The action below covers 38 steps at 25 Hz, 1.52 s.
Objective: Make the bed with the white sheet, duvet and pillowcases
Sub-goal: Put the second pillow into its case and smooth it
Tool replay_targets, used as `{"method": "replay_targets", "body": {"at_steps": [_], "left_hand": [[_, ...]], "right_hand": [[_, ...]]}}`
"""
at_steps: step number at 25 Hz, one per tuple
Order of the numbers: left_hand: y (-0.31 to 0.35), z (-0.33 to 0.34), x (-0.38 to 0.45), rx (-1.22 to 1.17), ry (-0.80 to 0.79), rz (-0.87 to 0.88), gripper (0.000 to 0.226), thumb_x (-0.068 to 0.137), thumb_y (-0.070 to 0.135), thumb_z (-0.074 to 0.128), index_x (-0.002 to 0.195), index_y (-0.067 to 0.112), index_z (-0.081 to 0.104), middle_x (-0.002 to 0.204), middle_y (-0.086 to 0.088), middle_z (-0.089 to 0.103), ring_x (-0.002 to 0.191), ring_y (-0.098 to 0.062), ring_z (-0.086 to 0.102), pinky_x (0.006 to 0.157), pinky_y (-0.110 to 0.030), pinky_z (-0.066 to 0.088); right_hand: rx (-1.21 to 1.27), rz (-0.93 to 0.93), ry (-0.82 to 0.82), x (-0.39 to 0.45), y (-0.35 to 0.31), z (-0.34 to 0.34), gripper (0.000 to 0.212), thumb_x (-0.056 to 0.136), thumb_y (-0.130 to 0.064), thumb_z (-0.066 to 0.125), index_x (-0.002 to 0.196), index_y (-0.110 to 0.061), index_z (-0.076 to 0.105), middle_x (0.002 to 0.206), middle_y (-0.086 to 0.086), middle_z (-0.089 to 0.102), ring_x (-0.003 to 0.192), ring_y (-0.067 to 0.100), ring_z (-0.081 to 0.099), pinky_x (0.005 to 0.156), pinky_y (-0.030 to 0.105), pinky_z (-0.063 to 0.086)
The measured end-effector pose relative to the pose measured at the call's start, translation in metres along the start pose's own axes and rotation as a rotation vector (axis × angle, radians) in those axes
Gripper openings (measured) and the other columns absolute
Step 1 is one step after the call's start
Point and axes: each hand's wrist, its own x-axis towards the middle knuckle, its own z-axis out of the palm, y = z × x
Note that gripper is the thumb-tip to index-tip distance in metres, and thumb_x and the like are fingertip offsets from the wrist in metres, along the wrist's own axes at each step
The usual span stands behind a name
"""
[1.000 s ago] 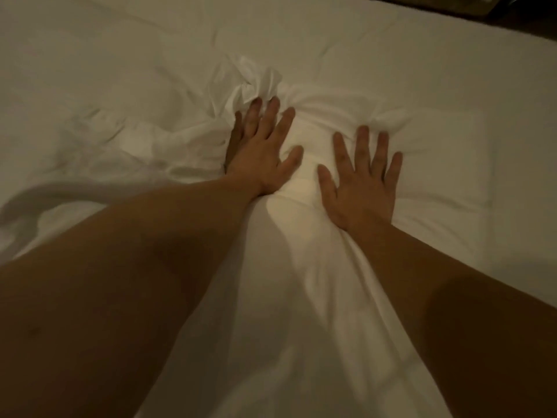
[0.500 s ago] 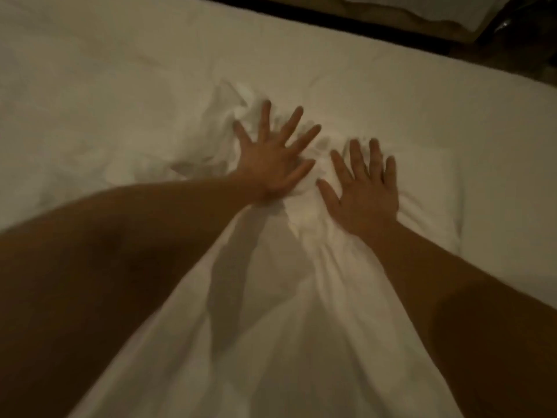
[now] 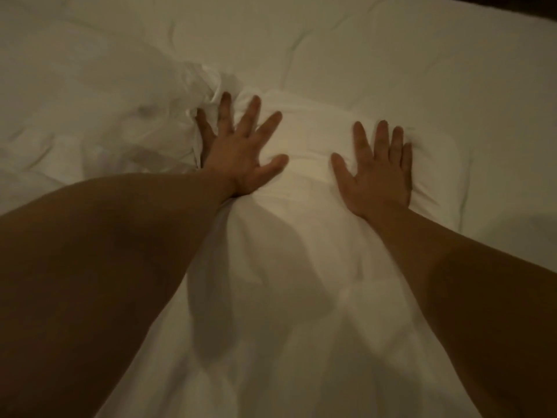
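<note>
Head view: both hands lie flat with fingers spread on the white duvet [image 3: 304,236] in the middle of the frame. The left hand [image 3: 241,158] touches a crumpled bunch [image 3: 193,95]; the right hand [image 3: 376,173] presses center right.

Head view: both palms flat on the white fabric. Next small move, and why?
Probably sweep the left hand outward to the left. Both hands lie open and flat on the smooth raised fold, the right hand near its right end. The only rumpled spot is the bunched cloth at the left hand's fingertips. The right hand would likely stay pressed as an anchor.
</note>
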Motion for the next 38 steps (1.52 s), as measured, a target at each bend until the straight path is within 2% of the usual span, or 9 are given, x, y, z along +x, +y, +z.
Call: {"method": "replay_targets", "body": {"at_steps": [4,8,12,18,23,26,29,34,38], "left_hand": [[0.004,-0.032,-0.004,0.023,-0.116,-0.016,0.084,0.083,0.086,0.014,0.155,0.047,0.0,0.168,0.005,-0.009,0.15,-0.039,-0.02,0.108,-0.077,-0.011],[0.02,-0.064,-0.015,-0.048,-0.03,0.101,0.07,0.093,0.066,0.028,0.157,0.041,0.017,0.168,0.003,0.006,0.154,-0.028,-0.005,0.111,-0.076,0.006],[0.02,-0.041,-0.019,-0.047,-0.084,-0.004,0.07,0.092,0.075,0.015,0.155,0.05,-0.003,0.168,0.007,-0.01,0.153,-0.03,-0.016,0.11,-0.075,-0.01],[0.019,0.0,-0.007,-0.035,0.037,-0.007,0.072,0.092,0.071,0.021,0.156,0.046,0.001,0.168,0.004,-0.007,0.153,-0.033,-0.014,0.111,-0.073,-0.007],[0.018,-0.002,-0.005,-0.024,0.012,-0.001,0.071,0.092,0.073,0.019,0.156,0.047,0.002,0.168,0.004,-0.006,0.153,-0.032,-0.013,0.111,-0.073,-0.007],[0.024,-0.028,-0.012,-0.024,-0.104,-0.014,0.074,0.091,0.075,0.017,0.157,0.045,0.003,0.168,0.002,-0.007,0.153,-0.032,-0.014,0.112,-0.07,-0.011],[0.03,-0.073,-0.043,-0.093,-0.188,0.012,0.069,0.096,0.067,0.025,0.158,0.041,0.008,0.169,0.001,-0.004,0.154,-0.028,-0.009,0.118,-0.063,-0.002],[0.037,-0.095,-0.132,-0.098,-0.468,0.154,0.068,0.092,0.077,0.01,0.154,0.052,-0.004,0.167,0.012,-0.014,0.154,-0.025,-0.012,0.119,-0.062,-0.004],[0.031,-0.059,-0.163,-0.116,-0.274,0.073,0.072,0.09,0.078,0.008,0.155,0.049,-0.004,0.168,0.008,-0.012,0.153,-0.029,-0.013,0.12,-0.058,-0.007]], "right_hand": [[-0.144,-0.021,-0.056,-0.01,0.011,-0.035,0.079,0.093,-0.074,0.003,0.16,-0.032,-0.003,0.168,0.01,-0.008,0.154,0.031,-0.012,0.123,0.049,-0.008],[-0.188,0.095,-0.017,-0.046,0.05,-0.063,0.076,0.096,-0.069,0.006,0.161,-0.029,-0.002,0.168,0.007,-0.011,0.153,0.032,-0.012,0.123,0.053,-0.005],[-0.082,0.09,-0.041,-0.047,0.052,-0.045,0.075,0.097,-0.067,0.005,0.16,-0.028,-0.007,0.168,0.008,-0.011,0.153,0.032,-0.012,0.123,0.052,-0.004],[0.027,0.086,0.063,-0.027,0.06,0.002,0.074,0.099,-0.065,0.016,0.16,-0.028,0.0,0.168,0.012,-0.002,0.154,0.035,-0.006,0.123,0.053,-0.003],[-0.021,0.106,-0.023,-0.022,0.058,-0.002,0.077,0.096,-0.07,0.01,0.159,-0.031,-0.007,0.168,0.009,-0.008,0.153,0.034,-0.012,0.123,0.053,-0.006],[-0.005,0.19,-0.213,-0.026,0.05,-0.034,0.08,0.093,-0.075,0.008,0.159,-0.033,-0.011,0.166,0.006,-0.018,0.151,0.035,-0.019,0.121,0.055,-0.009],[0.148,0.279,-0.338,-0.07,0.013,-0.069,0.085,0.089,-0.081,0.016,0.159,-0.037,-0.002,0.167,0.002,-0.015,0.151,0.04,-0.016,0.119,0.063,-0.005],[0.169,0.229,-0.291,-0.192,0.003,-0.082,0.079,0.086,-0.085,0.011,0.154,-0.05,-0.009,0.166,-0.005,-0.02,0.151,0.04,-0.017,0.118,0.066,-0.004],[0.159,0.249,-0.143,-0.224,0.007,-0.055,0.074,0.092,-0.079,0.013,0.156,-0.047,-0.007,0.167,0.002,-0.016,0.151,0.038,-0.017,0.121,0.059,-0.004]]}}
